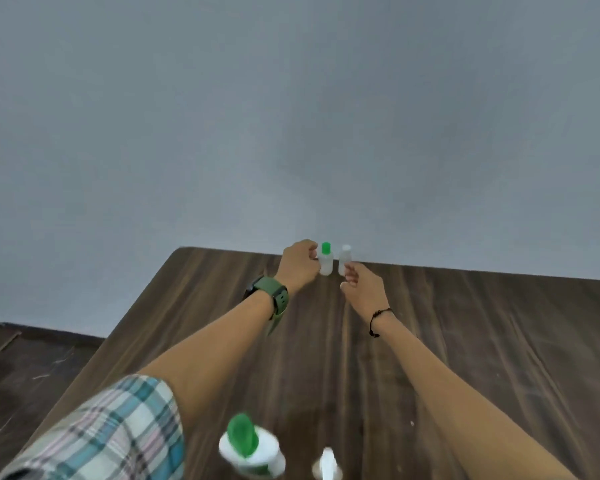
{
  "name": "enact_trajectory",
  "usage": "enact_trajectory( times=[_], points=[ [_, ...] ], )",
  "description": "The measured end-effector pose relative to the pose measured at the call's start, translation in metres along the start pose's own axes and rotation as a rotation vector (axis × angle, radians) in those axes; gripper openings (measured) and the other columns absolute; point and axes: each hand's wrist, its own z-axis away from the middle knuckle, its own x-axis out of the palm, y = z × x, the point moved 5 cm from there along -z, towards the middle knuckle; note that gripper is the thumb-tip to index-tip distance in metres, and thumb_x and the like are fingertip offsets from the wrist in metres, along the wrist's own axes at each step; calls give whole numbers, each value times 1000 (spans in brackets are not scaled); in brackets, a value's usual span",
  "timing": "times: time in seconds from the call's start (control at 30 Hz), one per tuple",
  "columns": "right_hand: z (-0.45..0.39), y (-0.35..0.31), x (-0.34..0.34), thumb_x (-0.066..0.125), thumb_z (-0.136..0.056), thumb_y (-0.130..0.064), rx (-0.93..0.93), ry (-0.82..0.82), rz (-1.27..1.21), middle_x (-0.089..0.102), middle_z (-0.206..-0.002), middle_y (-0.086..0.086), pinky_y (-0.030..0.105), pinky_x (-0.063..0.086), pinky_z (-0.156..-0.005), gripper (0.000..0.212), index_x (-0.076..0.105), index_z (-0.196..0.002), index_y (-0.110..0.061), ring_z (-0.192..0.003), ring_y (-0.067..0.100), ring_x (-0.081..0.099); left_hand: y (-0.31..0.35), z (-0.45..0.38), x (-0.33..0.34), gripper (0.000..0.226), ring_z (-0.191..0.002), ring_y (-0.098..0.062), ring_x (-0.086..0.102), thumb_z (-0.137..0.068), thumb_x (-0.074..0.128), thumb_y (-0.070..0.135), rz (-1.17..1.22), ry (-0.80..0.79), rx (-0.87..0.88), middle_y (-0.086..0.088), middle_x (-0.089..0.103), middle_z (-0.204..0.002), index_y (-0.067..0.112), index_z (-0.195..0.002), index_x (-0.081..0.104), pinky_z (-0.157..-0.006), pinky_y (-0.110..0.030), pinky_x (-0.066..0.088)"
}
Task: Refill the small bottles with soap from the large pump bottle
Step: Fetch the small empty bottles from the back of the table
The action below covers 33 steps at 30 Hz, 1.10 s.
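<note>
I see two small clear bottles upright at the table's far edge: green-capped bottle [325,259] left, white-capped bottle [344,259] right. The large pump bottle [250,445] stands near.

Plain grey wall [291,116], dark wood-grain table [499,341], dark floor [32,368]

The big pump bottle [248,445] sat right at the bottom edge, blurry, with its lower body cut off. Same for the white thing [327,464] next to it, too smeared to say what it was. The left hand's [300,259] fingertips were tucked behind the green-capped small bottle [325,259], so the grip wasn't clear. The right hand [362,289] covered part of the white-capped small bottle [344,258]; contact was hard to judge. The desk [499,341] ran off the right side.
</note>
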Motion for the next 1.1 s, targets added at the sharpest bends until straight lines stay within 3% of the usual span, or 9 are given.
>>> enact_trajectory(
  times=[0.2, 0.43, 0.57, 0.67, 0.77, 0.93, 1.1],
  points=[
    [-79, 41, 47, 53, -84, 1, 147, 29, -49, 61, -118, 12, 21, 39, -96, 42, 53, -125, -5, -110, 22, 58, -76, -97, 46, 50, -122, -23, 48, -84, 52, -2, 90, -72, -140, -14, 51, -133, 5, -133, 41, -92, -22, 38],
    [-117, 73, 83, 50, -86, 4, 185, 24, -10, 57, -128, 15, 25, 37, -103, 51, 42, -135, -6, -118, 24, 54, -109, -163, 92, 74, -139, -24, 27, -80, 57, -3, 123, -164, -81, -9, 28, -152, 13, -144, 22, -112, -33, 23],
    [-125, 78, 89, 48, -85, 4, 158, 7, 44, 60, -123, 15, 29, 40, -104, 52, 41, -136, -5, -115, 26, 57, -112, -181, 105, 71, -132, -25, 38, -78, 60, -1, 172, -166, -21, -10, 40, -144, 14, -140, 30, -108, -33, 33],
    [-125, 79, 93, 48, -86, 3, 134, 5, 56, 59, -126, 15, 34, 40, -106, 51, 42, -136, -6, -117, 26, 56, -114, -177, 103, 53, -117, -25, 52, -79, 62, 2, 180, -120, 3, -12, 56, -126, 9, -129, 44, -95, -28, 42],
    [-114, 71, 92, 50, -87, 4, 108, 58, 34, 61, -123, 13, 29, 41, -103, 44, 49, -130, -6, -114, 24, 57, -116, -160, 93, 47, -108, -24, 55, -79, 66, 9, 151, -60, 9, -11, 59, -118, 8, -122, 49, -90, -29, 44],
    [-68, 43, 72, 56, -85, -2, -3, 121, 68, 60, -118, 17, 24, 42, -96, 39, 53, -124, 0, -108, 26, 58, -92, -105, 62, 38, -87, -18, 55, -73, 70, 15, -22, -35, 124, -9, 64, -103, 8, -109, 57, -73, -23, 38],
    [14, 21, 35, 60, -83, -6, -113, 129, 100, 61, -115, 20, 43, 46, -95, 41, 52, -123, 1, -106, 32, 58, -45, -16, 47, 40, -90, -21, 56, -72, 71, 15, -120, -83, 204, -11, 63, -104, 5, -108, 56, -74, -24, 38]
  ],
)
